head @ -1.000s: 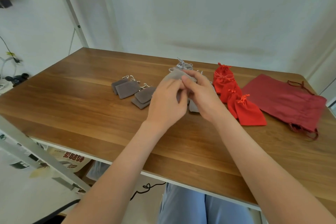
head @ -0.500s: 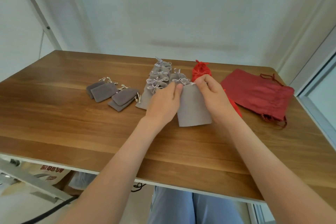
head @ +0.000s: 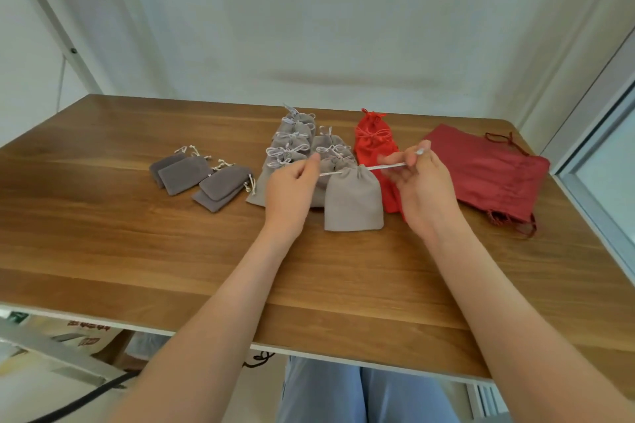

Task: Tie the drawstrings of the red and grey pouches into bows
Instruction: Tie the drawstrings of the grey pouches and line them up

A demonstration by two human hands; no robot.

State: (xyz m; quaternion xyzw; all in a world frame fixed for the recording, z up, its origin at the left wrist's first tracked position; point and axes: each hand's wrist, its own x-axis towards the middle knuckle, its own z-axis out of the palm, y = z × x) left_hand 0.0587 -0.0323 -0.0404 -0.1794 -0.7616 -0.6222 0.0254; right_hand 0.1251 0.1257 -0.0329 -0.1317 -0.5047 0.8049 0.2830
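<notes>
A light grey pouch lies flat on the wooden table in front of me, its neck gathered. My left hand pinches its drawstring at the left of the neck. My right hand pinches the white drawstring on the right and holds it taut sideways. Behind the pouch lies a pile of several grey pouches with tied bows. Several bright red pouches with bows lie to the right, partly hidden by my right hand.
Several darker grey pouches lie at the left of the table. A large dark red drawstring bag lies flat at the right. A window frame borders the table's right edge. A metal shelf leg stands at the back left.
My hands have moved apart, drawing the drawstrings out sideways and gathering the pouch's neck. The pouch, held up a second ago, now lies flat on the table.
</notes>
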